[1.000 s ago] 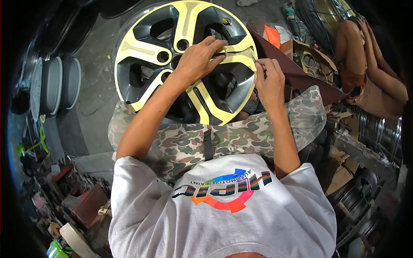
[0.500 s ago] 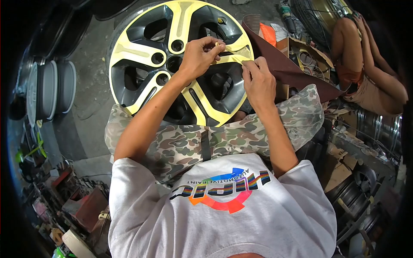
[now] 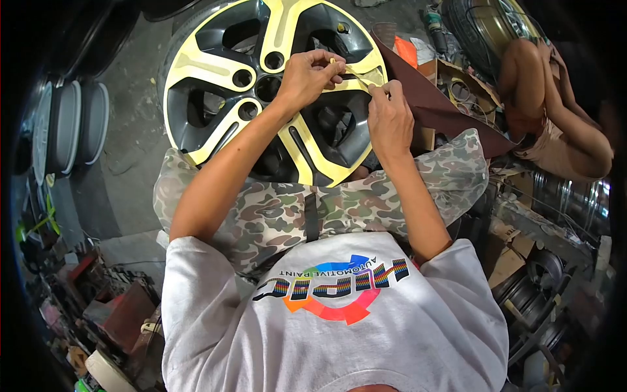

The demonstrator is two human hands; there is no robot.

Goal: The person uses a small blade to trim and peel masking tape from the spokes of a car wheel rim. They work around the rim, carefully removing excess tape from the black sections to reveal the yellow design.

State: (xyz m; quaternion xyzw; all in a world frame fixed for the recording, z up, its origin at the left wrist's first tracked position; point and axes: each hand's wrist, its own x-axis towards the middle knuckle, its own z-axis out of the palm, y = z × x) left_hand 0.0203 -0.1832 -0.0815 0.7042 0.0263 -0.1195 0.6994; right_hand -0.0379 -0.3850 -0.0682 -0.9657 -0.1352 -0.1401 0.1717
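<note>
A dark wheel rim (image 3: 196, 134) lies in front of me, with yellow masking tape (image 3: 189, 62) covering the faces of its spokes. Over the right-hand spoke, my left hand (image 3: 312, 80) is closed in a pinch on a small end of yellow masking tape (image 3: 333, 62). Just right of it, my right hand (image 3: 392, 121) is closed near the rim's outer edge. A thin, pointed, blade-like piece (image 3: 359, 78) shows at its fingertips; its exact kind is too small to tell. Between the hands, part of the spoke shows a greyish surface edged with yellow tape.
Another person's bent legs and arms (image 3: 555, 104) are at the right, near a tyre (image 3: 467, 32). A cardboard box (image 3: 470, 85) with cables stands beside a brown sheet (image 3: 437, 108). Grey rims (image 3: 65, 130) stand at left; tools and boxes (image 3: 121, 313) crowd the lower left.
The view has shifted slightly, with the rim a little higher in it. Both hands stay at the same spoke, and the right fingertips have moved slightly, now showing the thin piece.
</note>
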